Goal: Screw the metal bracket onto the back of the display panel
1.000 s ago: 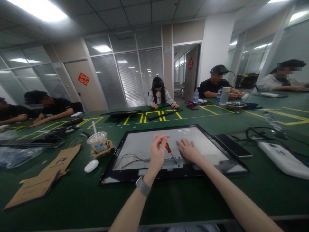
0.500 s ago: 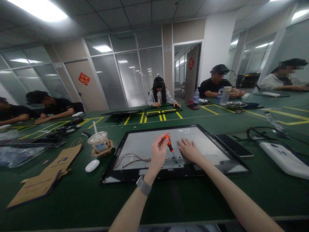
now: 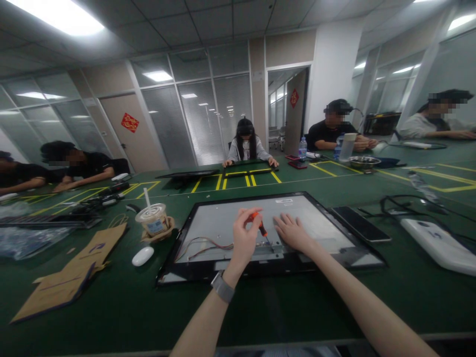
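Note:
A flat display panel (image 3: pixel 219 213) with a black frame and a pale metal back lies on the green table in front of me. My left hand (image 3: pixel 245 235) is closed round the orange handle of a screwdriver (image 3: pixel 262 229). The screwdriver is tilted, its tip down at a small metal strip (image 3: pixel 275 248) near the panel's lower edge. Spread flat on the panel's back, just right of the screwdriver, is my right hand (image 3: pixel 293 232), holding nothing. Thin coloured wires (image 3: pixel 208 241) run from the strip toward the left.
Left of the panel stand an iced drink cup (image 3: pixel 153 219) in a carton holder and a white mouse (image 3: pixel 143 256), with a brown paper bag (image 3: pixel 70 277) beyond. A phone (image 3: pixel 360 223) and a white device (image 3: pixel 439 245) with cables lie right. Several people sit around the table.
My left fingers have shifted slightly on the screwdriver handle, which leans a little differently. My right hand stays put. The person opposite has moved a hand outward along a dark frame.

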